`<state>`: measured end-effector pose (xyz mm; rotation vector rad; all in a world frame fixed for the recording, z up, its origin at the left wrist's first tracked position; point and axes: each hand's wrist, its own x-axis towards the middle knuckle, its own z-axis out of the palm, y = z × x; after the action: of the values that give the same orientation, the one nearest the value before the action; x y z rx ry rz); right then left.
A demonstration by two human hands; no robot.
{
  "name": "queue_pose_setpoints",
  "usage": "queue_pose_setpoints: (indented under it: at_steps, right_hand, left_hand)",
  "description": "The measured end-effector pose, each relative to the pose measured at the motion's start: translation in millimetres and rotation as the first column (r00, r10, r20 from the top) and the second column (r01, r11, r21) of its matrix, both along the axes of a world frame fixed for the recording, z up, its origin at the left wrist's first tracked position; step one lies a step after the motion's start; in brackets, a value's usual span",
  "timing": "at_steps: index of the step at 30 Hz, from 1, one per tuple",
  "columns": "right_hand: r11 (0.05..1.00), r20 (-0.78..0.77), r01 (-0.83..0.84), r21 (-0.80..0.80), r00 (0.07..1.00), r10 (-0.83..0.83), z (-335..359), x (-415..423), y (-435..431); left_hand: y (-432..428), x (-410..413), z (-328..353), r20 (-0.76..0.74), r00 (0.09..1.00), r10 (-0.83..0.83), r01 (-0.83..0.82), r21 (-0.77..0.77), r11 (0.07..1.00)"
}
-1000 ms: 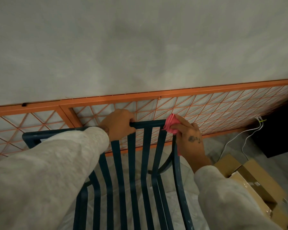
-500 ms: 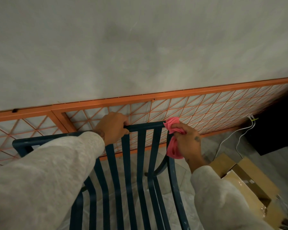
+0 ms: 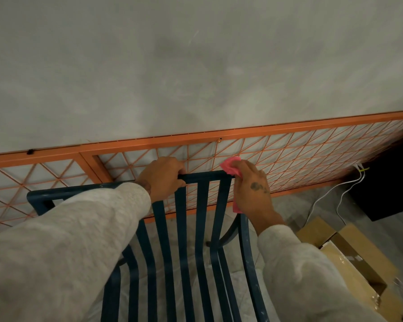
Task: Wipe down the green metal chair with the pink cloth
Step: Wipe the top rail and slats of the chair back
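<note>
Left hand (image 3: 161, 177) clenched around the top rail of the chair (image 3: 201, 219), near the middle of the backrest. Right hand (image 3: 254, 189) grasps the cloth (image 3: 229, 165), bunched against the rail's right corner, a strip of pink also showing below the palm. Orange grid panel (image 3: 277, 156) against the wall behind; cardboard boxes (image 3: 349, 247) on the floor, right.

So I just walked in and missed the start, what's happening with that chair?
A person is wiping the chair. The left hand grips the top rail of the backrest to steady it, while the right hand presses a pink cloth onto the rail's right corner. The chair stands in front of an orange grid panel against the wall, with cardboard boxes on the floor to the right.
</note>
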<state>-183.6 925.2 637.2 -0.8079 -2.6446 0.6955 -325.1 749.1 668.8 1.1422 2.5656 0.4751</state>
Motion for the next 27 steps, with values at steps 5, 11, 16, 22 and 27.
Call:
queue_pose_setpoints:
  at_steps: [5,11,16,22,27]
  right_hand:
    - [0.982,0.233,-0.185,-0.046,0.954,0.191,16.4,-36.5,-18.2]
    - [0.949,0.256,-0.314,-0.030,0.915,0.311,21.1,-65.0,-52.0]
    - [0.930,0.241,-0.366,-0.028,0.901,0.362,20.8,-82.9,-87.0]
    - [0.912,0.179,-0.383,-0.149,0.896,0.405,17.5,-97.3,-131.8]
    - [0.855,0.000,-0.495,-0.155,0.866,0.501,12.5,-78.8,-162.4]
  left_hand:
    - [-21.1,-11.3,5.2,0.031,0.999,0.011,-0.010,-0.044,0.999]
    - [-87.1,-39.3,11.2,0.072,0.993,0.096,-0.084,-0.155,0.984]
    - [-125.2,-46.6,8.5,0.088,0.987,0.135,-0.126,-0.099,0.987]
    - [-134.7,-51.2,7.4,0.064,0.989,0.132,-0.129,-0.045,0.991]
    - [-135.7,-56.6,6.2,0.041,0.993,0.109,-0.105,-0.078,0.991]
